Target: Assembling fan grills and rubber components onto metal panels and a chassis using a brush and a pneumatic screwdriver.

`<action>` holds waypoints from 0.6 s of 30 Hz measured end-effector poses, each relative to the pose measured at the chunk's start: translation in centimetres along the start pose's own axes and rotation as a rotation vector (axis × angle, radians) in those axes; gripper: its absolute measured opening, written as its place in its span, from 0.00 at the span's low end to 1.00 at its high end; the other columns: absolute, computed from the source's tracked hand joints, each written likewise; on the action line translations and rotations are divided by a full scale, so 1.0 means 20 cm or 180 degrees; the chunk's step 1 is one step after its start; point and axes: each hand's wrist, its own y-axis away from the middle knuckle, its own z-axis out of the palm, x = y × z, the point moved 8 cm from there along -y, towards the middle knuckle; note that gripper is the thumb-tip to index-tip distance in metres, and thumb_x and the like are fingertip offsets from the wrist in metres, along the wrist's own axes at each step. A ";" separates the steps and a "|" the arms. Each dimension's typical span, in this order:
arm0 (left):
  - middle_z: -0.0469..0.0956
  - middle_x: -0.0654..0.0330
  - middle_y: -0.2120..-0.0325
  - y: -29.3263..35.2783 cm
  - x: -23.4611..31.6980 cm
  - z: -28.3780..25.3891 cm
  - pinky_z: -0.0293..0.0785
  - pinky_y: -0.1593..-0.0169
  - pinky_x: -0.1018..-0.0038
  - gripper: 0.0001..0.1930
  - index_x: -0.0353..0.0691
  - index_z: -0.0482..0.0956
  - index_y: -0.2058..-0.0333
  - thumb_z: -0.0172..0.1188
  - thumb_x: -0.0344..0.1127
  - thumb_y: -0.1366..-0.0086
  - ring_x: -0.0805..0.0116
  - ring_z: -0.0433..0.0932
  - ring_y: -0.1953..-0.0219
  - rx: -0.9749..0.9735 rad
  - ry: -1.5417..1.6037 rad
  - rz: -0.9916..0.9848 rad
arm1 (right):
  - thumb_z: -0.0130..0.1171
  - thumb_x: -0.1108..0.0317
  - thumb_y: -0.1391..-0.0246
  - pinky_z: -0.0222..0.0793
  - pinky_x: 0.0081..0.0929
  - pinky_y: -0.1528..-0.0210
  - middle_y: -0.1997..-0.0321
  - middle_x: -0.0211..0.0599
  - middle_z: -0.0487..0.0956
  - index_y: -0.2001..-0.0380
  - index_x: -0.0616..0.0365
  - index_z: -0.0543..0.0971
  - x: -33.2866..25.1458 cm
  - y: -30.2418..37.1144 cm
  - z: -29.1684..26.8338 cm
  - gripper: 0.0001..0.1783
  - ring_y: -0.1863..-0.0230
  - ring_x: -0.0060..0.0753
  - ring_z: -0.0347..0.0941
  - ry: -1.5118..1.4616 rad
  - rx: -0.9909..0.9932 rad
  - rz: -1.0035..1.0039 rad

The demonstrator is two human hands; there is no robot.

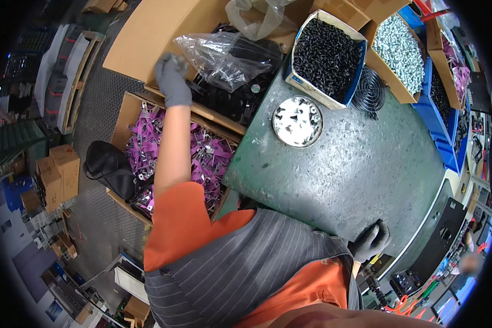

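My left hand point(173, 81), in a grey glove, reaches out over the edge of a large cardboard box point(139, 41). Its fingers are closed at the side of a clear plastic bag point(218, 57) and appear to pinch its edge; the fingertips are partly hidden. Under the bag, dark black parts point(224, 101) fill the box. My right hand point(372, 241), gloved in grey with dark fingertips, rests at the near edge of the green workbench point(355, 164). Its fingers are loosely bent and apart, with nothing visible in them.
Beside my left forearm stands a box of purple-sleeved metal pieces point(210, 158) with a black bag point(112, 169) on its edge. The bench holds a round dish of metal parts point(298, 121), a box of black screws point(327, 57), silver screws point(399, 52), a black coil point(369, 90) and blue bins point(434, 120).
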 end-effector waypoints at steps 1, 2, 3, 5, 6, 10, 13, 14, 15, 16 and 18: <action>0.73 0.59 0.73 0.03 -0.03 0.03 0.72 0.65 0.71 0.11 0.35 0.74 0.62 0.48 0.27 0.45 0.68 0.74 0.71 -0.0813 -0.0700 -0.0284 | 0.50 0.70 0.50 0.61 0.33 0.52 0.64 0.42 0.71 0.65 0.67 0.75 0.01 0.00 0.00 0.11 0.59 0.39 0.66 0.0000 0.0015 0.0005; 0.74 0.58 0.72 0.08 -0.10 0.07 0.73 0.65 0.72 0.11 0.35 0.75 0.64 0.48 0.27 0.46 0.68 0.75 0.71 -0.1634 -0.1399 -0.0565 | 0.50 0.70 0.50 0.61 0.33 0.53 0.64 0.43 0.71 0.65 0.67 0.75 0.02 0.01 0.00 0.11 0.59 0.39 0.66 -0.0034 0.0032 0.0001; 0.77 0.55 0.73 0.11 -0.11 0.06 0.73 0.64 0.70 0.12 0.36 0.77 0.66 0.48 0.31 0.48 0.61 0.76 0.72 -0.1968 -0.1995 -0.0378 | 0.50 0.70 0.50 0.61 0.33 0.53 0.64 0.43 0.71 0.65 0.67 0.75 0.02 0.01 0.00 0.11 0.59 0.39 0.66 -0.0082 0.0026 -0.0014; 0.78 0.55 0.71 0.13 -0.11 0.15 0.73 0.63 0.66 0.12 0.40 0.78 0.66 0.48 0.34 0.46 0.57 0.77 0.70 -0.2321 -0.3112 0.0390 | 0.50 0.70 0.50 0.61 0.33 0.53 0.64 0.43 0.71 0.65 0.67 0.75 0.03 0.00 0.00 0.11 0.59 0.39 0.66 -0.0051 0.0018 0.0018; 0.79 0.54 0.68 0.17 -0.10 0.23 0.73 0.62 0.62 0.12 0.44 0.79 0.66 0.48 0.37 0.45 0.54 0.78 0.68 -0.2613 -0.4223 0.1189 | 0.50 0.71 0.50 0.62 0.33 0.53 0.64 0.43 0.71 0.65 0.67 0.75 0.03 0.01 0.00 0.11 0.60 0.39 0.66 -0.0015 -0.0007 0.0046; 0.78 0.50 0.62 0.22 -0.17 0.49 0.70 0.53 0.59 0.17 0.47 0.79 0.60 0.47 0.46 0.42 0.51 0.76 0.59 -0.3048 -0.5495 0.1160 | 0.50 0.71 0.49 0.62 0.33 0.54 0.64 0.43 0.71 0.65 0.67 0.75 0.03 0.01 0.00 0.11 0.60 0.39 0.66 0.0016 0.0005 0.0016; 0.77 0.49 0.63 0.09 -0.45 0.56 0.70 0.54 0.63 0.20 0.44 0.80 0.61 0.50 0.52 0.42 0.50 0.76 0.59 -0.3023 -0.5725 0.1643 | 0.50 0.71 0.49 0.62 0.33 0.54 0.64 0.43 0.71 0.65 0.67 0.75 0.03 0.01 0.00 0.11 0.59 0.39 0.66 -0.0046 0.0044 0.0009; 0.77 0.49 0.63 0.04 -0.56 0.57 0.70 0.54 0.63 0.20 0.44 0.80 0.61 0.50 0.52 0.42 0.50 0.76 0.59 -0.3043 -0.5711 0.1667 | 0.50 0.71 0.49 0.62 0.33 0.53 0.64 0.43 0.71 0.65 0.67 0.75 0.02 0.01 0.00 0.11 0.59 0.39 0.66 -0.0034 0.0021 0.0035; 0.78 0.49 0.63 0.03 -0.59 0.63 0.71 0.54 0.63 0.20 0.44 0.80 0.62 0.50 0.52 0.42 0.50 0.76 0.59 -0.2933 -0.5246 0.2014 | 0.50 0.71 0.49 0.62 0.33 0.53 0.64 0.42 0.71 0.65 0.67 0.75 0.02 0.01 0.00 0.11 0.59 0.39 0.66 -0.0021 -0.0001 0.0061; 0.78 0.49 0.63 0.01 -0.61 0.67 0.71 0.54 0.63 0.20 0.43 0.80 0.62 0.50 0.51 0.43 0.50 0.76 0.59 -0.2812 -0.4772 0.2334 | 0.50 0.71 0.49 0.62 0.33 0.53 0.64 0.42 0.71 0.65 0.67 0.75 0.01 0.01 -0.01 0.11 0.59 0.39 0.66 -0.0015 0.0021 0.0074; 0.78 0.48 0.63 0.13 -0.48 0.78 0.71 0.55 0.63 0.19 0.40 0.80 0.64 0.51 0.49 0.43 0.51 0.76 0.60 -0.2915 -0.5191 0.2148 | 0.50 0.72 0.49 0.61 0.33 0.53 0.63 0.43 0.71 0.65 0.67 0.75 0.01 0.01 0.00 0.10 0.59 0.39 0.66 0.0044 -0.0037 0.0066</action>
